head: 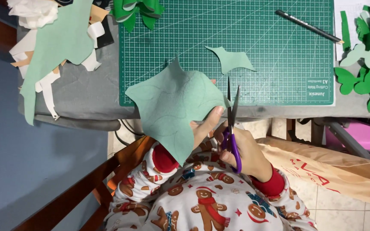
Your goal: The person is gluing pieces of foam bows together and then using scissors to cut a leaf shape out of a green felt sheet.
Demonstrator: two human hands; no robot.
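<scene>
Nearest me in the head view, right hand (247,156) fingers grip purple scissors (232,124), blades open at the felt sheet (172,107); left hand (206,124) pinches its 4 o'clock edge. Light, floppy I judge; hold near the cut

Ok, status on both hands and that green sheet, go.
Left hand pinching pale green felt sheet. Right hand gripping purple-handled scissors, blades open at sheet's edge. Cut pale green leaf shape lying clear on green cutting mat.

The green felt sheet (172,107) hides most of the left hand (204,126).
</scene>
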